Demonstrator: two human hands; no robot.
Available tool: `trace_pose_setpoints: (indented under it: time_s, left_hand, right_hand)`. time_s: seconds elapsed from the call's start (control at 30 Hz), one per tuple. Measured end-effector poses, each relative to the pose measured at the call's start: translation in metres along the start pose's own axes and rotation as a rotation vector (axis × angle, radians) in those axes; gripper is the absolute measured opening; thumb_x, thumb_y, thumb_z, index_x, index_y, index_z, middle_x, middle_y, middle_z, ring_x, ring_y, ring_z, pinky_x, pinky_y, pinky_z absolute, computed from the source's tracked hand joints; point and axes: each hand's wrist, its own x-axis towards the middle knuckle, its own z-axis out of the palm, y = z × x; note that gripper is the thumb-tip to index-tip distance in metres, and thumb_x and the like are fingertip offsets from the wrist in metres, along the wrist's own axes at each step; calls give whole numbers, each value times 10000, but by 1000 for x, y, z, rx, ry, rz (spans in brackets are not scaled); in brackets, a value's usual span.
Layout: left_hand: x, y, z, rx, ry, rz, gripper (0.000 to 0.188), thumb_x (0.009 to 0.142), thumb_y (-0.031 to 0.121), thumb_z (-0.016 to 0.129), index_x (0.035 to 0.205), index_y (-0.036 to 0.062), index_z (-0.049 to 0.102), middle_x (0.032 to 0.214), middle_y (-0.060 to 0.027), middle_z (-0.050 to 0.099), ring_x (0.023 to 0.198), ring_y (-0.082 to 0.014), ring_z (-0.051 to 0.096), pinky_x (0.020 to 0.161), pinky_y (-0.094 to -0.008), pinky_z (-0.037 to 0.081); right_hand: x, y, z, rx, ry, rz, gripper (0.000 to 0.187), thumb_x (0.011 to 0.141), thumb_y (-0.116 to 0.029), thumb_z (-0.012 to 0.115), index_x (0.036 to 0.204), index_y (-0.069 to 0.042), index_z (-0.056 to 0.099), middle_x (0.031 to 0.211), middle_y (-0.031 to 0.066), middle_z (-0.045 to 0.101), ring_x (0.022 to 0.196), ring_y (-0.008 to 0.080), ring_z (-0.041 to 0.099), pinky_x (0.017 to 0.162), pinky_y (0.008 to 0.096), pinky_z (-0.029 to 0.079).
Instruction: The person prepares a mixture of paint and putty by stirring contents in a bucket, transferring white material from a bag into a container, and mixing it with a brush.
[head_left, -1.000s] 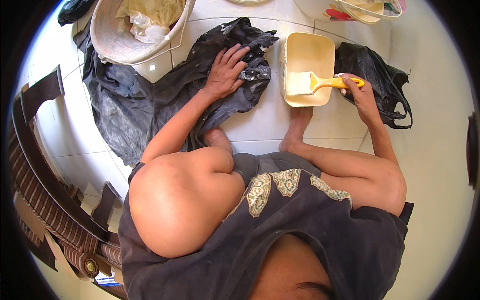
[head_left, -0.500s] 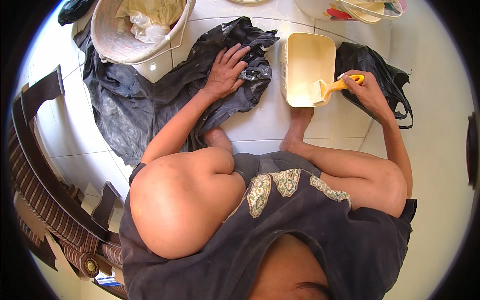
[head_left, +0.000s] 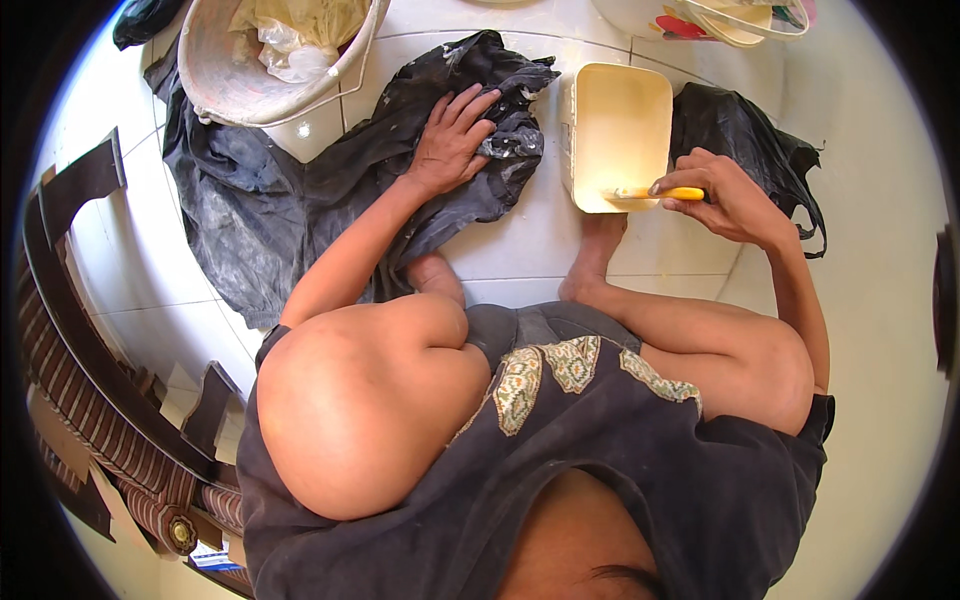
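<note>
My right hand is closed round the yellow handle of a paintbrush, which is turned edge-on. Its bristle end is inside the near end of a cream rectangular tub coated with pale paint. My left hand lies flat, fingers stretched out, on a crumpled black cloth smeared with white. That cloth spreads over the floor left of the tub.
A dirty white bucket with plastic bags inside stands at the far left. A black plastic bag lies right of the tub. At the far right is a white container. Dark striped furniture lines the left side of the white tiled floor.
My right hand has rolled the paintbrush, so its broad face no longer shows; the bristles have shifted slightly left. My left hand stays flat on the cloth.
</note>
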Motion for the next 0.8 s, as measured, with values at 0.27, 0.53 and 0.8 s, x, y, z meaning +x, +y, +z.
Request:
trace_pose_setpoints:
  time_s: [0.27, 0.53, 0.8]
  left_hand:
    - [0, 0, 0, -7, 8, 7, 407, 692, 176, 754, 1047, 96, 571, 1503, -73, 373, 1428, -303, 288, 1145, -519, 266]
    - [0, -1, 0, -10, 6, 7, 394, 709, 200, 754, 1044, 99, 575, 1506, -67, 374, 1425, -298, 294, 1145, -518, 266]
    - [-1, -1, 2, -24, 32, 13, 391, 710, 194, 751, 1041, 91, 571, 1499, -74, 381, 1424, -309, 298, 1144, -519, 266]
  right_hand:
    - [31, 0, -4, 126, -43, -72, 212, 875, -173, 696, 1038, -39, 719, 896, 142, 695, 803, 310, 611, 747, 394, 477]
    - [15, 21, -9, 48, -15, -58, 193, 873, -154, 694, 1027, -41, 724, 929, 133, 702, 827, 308, 611, 792, 398, 479]
    - [30, 7, 2, 66, -52, -129, 195, 876, -159, 680, 1035, -54, 723, 887, 143, 666, 884, 309, 577, 802, 425, 462]
